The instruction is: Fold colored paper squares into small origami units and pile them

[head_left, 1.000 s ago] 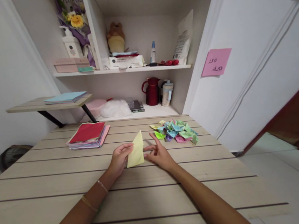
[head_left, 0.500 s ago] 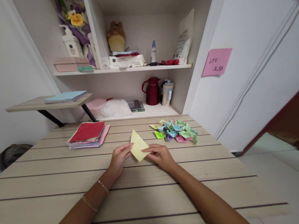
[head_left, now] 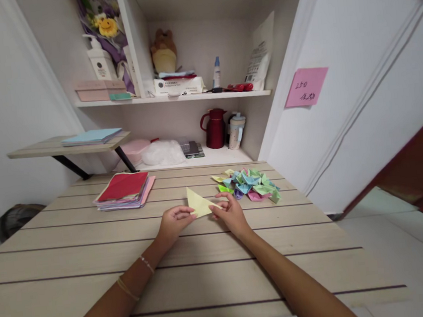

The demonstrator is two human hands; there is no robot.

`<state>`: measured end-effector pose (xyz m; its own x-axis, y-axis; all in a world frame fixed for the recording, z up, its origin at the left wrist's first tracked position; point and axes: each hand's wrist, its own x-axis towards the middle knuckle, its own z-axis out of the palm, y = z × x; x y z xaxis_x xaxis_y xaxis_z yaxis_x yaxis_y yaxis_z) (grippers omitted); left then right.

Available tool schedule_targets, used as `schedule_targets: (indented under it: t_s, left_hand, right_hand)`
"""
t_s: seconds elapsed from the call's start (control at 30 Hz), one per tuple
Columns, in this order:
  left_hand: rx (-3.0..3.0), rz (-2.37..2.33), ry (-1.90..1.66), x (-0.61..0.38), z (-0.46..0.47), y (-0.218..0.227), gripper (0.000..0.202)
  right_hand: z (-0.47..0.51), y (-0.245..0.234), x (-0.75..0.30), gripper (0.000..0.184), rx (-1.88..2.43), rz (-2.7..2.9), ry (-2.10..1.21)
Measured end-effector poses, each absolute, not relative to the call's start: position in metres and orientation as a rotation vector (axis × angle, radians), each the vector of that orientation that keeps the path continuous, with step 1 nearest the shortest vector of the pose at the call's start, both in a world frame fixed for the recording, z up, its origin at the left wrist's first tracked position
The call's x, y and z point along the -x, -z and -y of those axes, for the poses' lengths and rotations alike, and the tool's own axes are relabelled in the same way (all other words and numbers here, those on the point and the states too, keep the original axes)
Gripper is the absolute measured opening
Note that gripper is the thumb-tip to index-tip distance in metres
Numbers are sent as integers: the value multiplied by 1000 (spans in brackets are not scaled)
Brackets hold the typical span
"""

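A pale yellow paper triangle (head_left: pixel 200 204) lies flat on the wooden table (head_left: pixel 94 259) in the middle of the view. My left hand (head_left: pixel 173 221) pinches its near left corner with closed fingers. My right hand (head_left: pixel 230 211) grips its right corner, fingertips pressed on the paper. A stack of coloured paper sheets (head_left: pixel 125 190) with a red sheet on top lies to the left of my hands. A pile of folded paper pieces (head_left: pixel 248 184) in green, blue, pink and purple sits just to the right.
Behind the table stand shelves with a dark red jug (head_left: pixel 214 128), a light cup (head_left: pixel 237 131), a pump bottle (head_left: pixel 99 59) and a plush toy (head_left: pixel 164 51). A small side shelf (head_left: pixel 64 146) carries blue paper. A pink note (head_left: pixel 305 86) sticks on the right wall.
The yellow paper was held upright in my left hand; it has turned and come down flat on the table, and my right hand has taken hold of its right corner.
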<state>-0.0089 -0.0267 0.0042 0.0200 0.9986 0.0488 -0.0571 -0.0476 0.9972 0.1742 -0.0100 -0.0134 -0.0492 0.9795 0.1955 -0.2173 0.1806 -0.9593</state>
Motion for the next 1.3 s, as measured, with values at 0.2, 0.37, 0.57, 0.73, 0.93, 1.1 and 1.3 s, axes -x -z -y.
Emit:
schedule_targets:
  t_s: [0.2,0.37,0.57,0.73,0.93,1.1,1.3]
  left_hand:
    - [-1231,-1068,-1300,10,22,-3,32]
    - [-1177,-986,-1286,10,21,-2,36]
    - [-1172,-866,-1204,13,21,0,39]
    - [-1196,-803,-1101,11,24,-3,52]
    - [-1200,-841,-1148,13,23,-4,52]
    - [-1131,-815,-1107,12,24,-5,52]
    - [-1041,-765,-1069,10,27,-4,47]
  right_hand:
    - [16,10,-174,42,840,1336,-1289]
    - [24,5,-171,55,795,1463,-1371]
    - [20,6,-170,39,723,1317,-1447]
    - [18,8,-171,23,701,1312,-1533]
    - [20,7,-171,27,806,1371,-1543]
    - [21,4,-173,24,878,1358,-1444]
    - [21,7,-172,22,894,1176,-1580]
